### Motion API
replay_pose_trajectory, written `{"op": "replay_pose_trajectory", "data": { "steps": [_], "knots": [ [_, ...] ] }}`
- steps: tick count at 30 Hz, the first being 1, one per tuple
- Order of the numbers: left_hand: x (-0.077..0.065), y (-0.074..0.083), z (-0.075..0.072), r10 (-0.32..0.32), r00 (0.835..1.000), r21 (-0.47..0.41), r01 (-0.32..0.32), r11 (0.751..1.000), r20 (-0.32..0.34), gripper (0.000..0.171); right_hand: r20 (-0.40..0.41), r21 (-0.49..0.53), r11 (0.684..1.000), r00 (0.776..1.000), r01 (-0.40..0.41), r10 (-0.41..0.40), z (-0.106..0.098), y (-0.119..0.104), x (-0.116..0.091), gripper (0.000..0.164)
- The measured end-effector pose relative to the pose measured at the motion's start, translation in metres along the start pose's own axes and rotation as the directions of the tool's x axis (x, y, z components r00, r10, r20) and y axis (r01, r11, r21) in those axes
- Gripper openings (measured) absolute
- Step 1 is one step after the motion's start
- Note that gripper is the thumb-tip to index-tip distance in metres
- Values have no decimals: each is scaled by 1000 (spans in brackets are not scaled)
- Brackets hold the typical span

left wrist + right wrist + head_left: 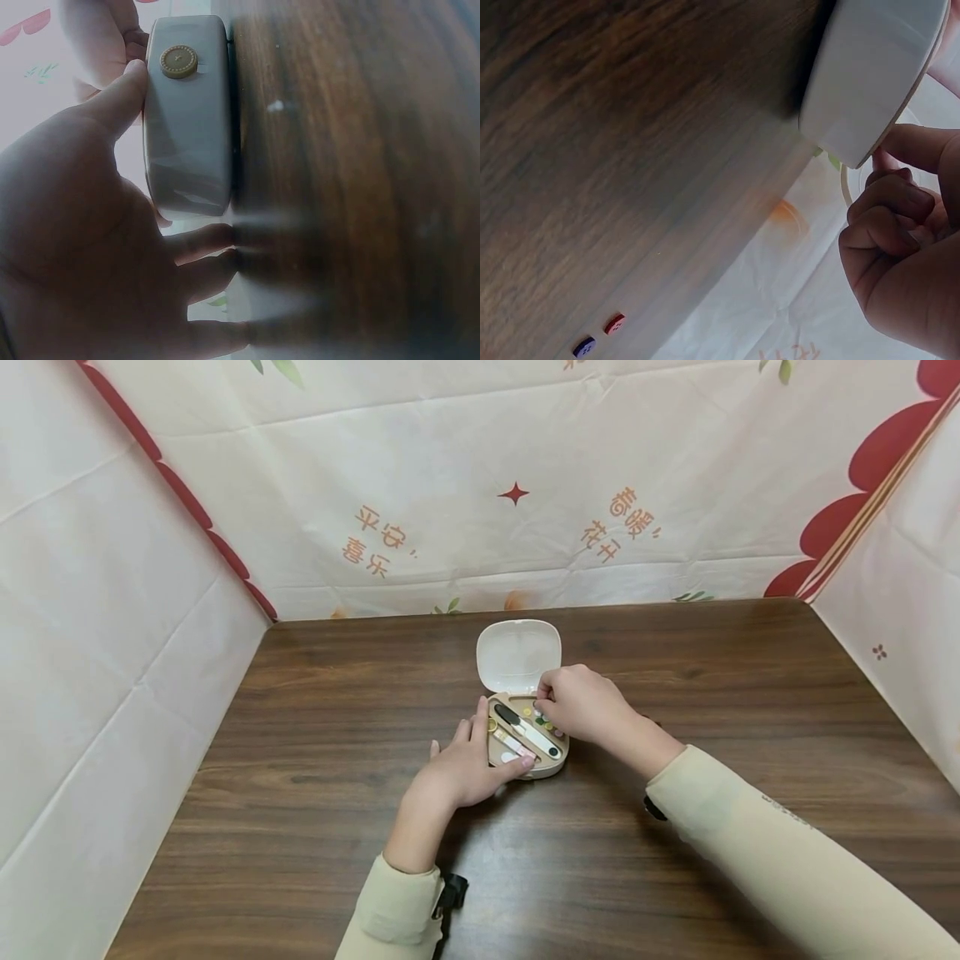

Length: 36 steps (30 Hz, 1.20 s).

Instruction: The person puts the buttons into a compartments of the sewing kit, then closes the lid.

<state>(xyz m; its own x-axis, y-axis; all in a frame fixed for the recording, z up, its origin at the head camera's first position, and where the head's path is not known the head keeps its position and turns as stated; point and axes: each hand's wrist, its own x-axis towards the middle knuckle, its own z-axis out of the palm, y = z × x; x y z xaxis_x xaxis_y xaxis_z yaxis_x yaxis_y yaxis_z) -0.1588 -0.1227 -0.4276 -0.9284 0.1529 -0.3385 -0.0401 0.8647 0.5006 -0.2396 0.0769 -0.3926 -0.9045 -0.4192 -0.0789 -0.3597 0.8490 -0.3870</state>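
A beige and white sewing box (551,769) lies on the table with its white lid (519,653) raised at the back. My left hand (459,774) steadies its front left corner: thumb on the front rim, fairly straight fingers along the left side. Under that thumb shows a round tan catch (178,60). Inside lie a slim white tool with a black tip (527,731), a pale pink-and-yellow strip (513,743) and several small buttons (539,721). My right hand (588,702) curls over the back right compartment, thumb and index together; I cannot tell what they pinch.
On the brown wooden table (315,793), a red button (615,323) and a dark blue button (583,346) lie beyond the right hand. White printed cloth (465,468) hangs along the back and both sides of the table.
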Motion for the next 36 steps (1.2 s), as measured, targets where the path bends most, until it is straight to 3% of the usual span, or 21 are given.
{"op": "replay_pose_trajectory", "data": {
  "steps": [6, 15, 19, 26, 36],
  "knots": [
    [-8, 8, -8, -4, 1000, -1, 4, 1000, 12, 117, -20, -18, 1000, 1000, 1, -1, -2, 0, 0, 19],
    [9, -7, 7, 10, 1000, -18, -11, 1000, -17, 127, -59, -52, 999, 998, 9, -12, -12, 8, 0, 14],
    [9, -7, 6, 9, 1000, -20, -9, 1000, -13, 126, -74, -57, 998, 997, 1, -5, -18, 16, -3, 14],
    [-5, 3, -4, 0, 1000, -23, 1, 1000, 10, 121, -39, -64, 997, 998, -46, 43, -29, 36, -12, 13],
    [2, -2, 2, 6, 1000, -24, -6, 1000, -6, 124, 83, -107, 989, 990, -103, 113, -43, 70, -23, 11]
  ]
}}
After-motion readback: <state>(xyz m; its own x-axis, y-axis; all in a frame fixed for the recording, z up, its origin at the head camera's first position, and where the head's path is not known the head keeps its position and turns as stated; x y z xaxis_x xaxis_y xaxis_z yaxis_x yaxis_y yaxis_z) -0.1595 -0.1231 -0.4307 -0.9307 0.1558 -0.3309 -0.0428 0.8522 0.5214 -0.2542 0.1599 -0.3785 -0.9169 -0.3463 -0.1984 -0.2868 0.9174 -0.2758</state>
